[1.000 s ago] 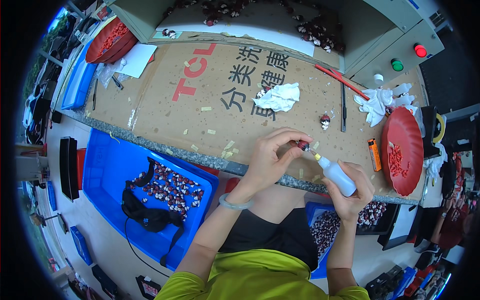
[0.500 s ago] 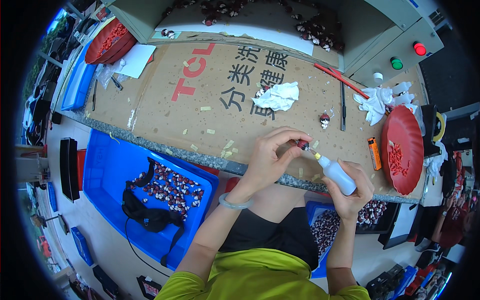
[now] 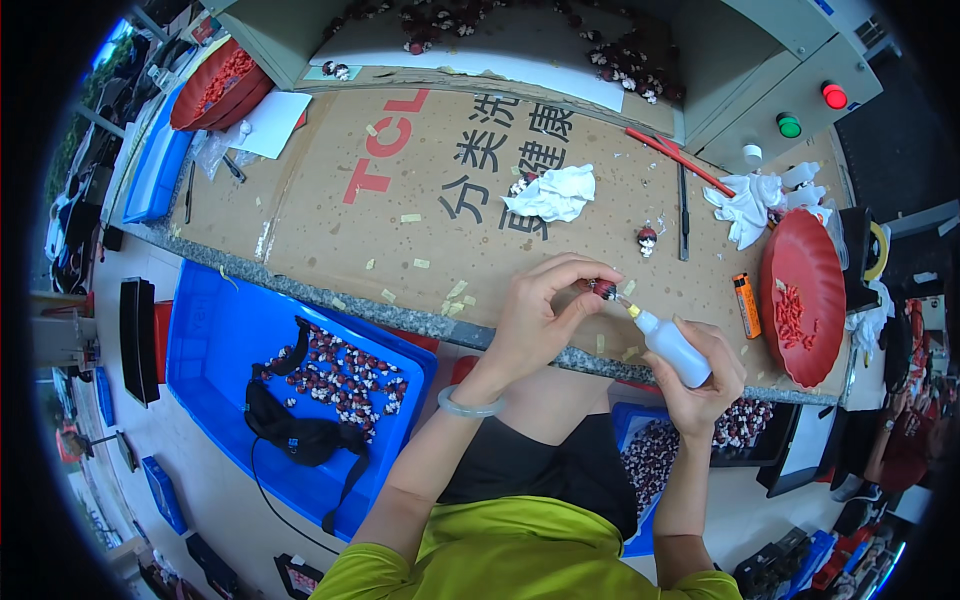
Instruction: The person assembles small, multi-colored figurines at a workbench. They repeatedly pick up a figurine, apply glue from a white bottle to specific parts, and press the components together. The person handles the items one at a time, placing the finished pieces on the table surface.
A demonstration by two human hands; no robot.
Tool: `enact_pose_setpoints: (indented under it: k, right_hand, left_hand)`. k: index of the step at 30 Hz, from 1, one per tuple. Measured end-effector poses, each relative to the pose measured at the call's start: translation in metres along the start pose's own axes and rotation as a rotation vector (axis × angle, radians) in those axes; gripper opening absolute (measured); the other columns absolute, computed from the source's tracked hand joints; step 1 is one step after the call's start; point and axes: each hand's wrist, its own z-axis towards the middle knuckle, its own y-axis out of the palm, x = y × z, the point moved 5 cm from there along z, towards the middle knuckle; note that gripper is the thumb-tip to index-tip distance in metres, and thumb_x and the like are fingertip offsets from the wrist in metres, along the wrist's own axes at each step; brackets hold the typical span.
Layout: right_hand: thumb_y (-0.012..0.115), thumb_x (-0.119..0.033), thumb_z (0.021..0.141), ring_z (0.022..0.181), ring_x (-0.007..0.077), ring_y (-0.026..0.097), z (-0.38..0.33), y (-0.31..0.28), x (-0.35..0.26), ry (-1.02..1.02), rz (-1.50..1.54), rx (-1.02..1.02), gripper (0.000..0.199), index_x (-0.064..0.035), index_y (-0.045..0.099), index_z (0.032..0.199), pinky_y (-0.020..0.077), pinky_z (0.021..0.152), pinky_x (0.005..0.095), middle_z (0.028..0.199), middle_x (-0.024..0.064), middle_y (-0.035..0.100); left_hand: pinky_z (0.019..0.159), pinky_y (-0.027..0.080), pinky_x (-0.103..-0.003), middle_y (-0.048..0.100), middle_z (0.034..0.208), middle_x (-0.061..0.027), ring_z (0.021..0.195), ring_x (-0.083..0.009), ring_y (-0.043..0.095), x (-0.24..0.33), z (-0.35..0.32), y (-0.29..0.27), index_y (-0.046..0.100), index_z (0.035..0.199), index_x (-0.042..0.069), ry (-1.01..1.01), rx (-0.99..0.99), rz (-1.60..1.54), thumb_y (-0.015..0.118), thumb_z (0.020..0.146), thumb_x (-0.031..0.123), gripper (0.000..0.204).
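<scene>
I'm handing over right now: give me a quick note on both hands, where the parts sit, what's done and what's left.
Left hand: pinches a small red-and-dark piece over the bench edge.
Right hand: grips a squeeze bottle, nozzle at the piece.
One similar piece stands on the cardboard; more lie in the blue bin at left.
Done: bottle brought to the piece.
Left: cannot tell whether anything has been squeezed out.

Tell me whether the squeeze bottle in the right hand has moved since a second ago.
No. The squeeze bottle in the right hand sits at the same spot against the table edge, with its yellow tip at the small piece in the left hand's fingers.
</scene>
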Motion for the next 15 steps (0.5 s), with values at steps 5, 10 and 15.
enact_pose_setpoints:
  k: [5,10,15]
  right_hand:
    - [0.08,0.001,0.063,0.088,0.0224,0.065,-0.01,0.002,0.026,0.17,0.169,0.027,0.045,0.0063,0.065,0.105,0.0508,0.079,0.0325,0.096,0.0182,0.067]
    - [0.072,0.003,0.074,0.1,0.0225,0.062,-0.012,0.009,0.052,0.462,0.56,0.142,0.047,0.008,0.057,0.119,0.0483,0.09,0.0338,0.107,0.018,0.065]
    - [0.063,0.004,0.084,0.109,0.0195,0.058,0.004,0.016,0.057,0.43,0.469,0.113,0.037,0.0044,0.051,0.118,0.0453,0.094,0.0307,0.116,0.0178,0.061]
  left_hand:
    - [0.085,0.048,-0.028,0.062,0.106,-0.0119,0.097,-0.0167,0.06,0.001,-0.001,-0.001,0.064,0.108,-0.004,-0.013,-0.063,0.018,0.06,0.078,-0.013,0.031]
    - [0.079,0.05,-0.029,0.065,0.096,-0.0107,0.087,-0.0183,0.063,0.006,-0.001,-0.002,0.067,0.099,0.0,0.081,0.011,0.046,0.065,0.073,-0.009,0.028]
    - [0.074,0.05,-0.029,0.067,0.087,-0.0109,0.08,-0.0194,0.064,0.011,-0.004,-0.002,0.069,0.091,0.001,0.17,0.06,0.086,0.069,0.068,-0.008,0.025]
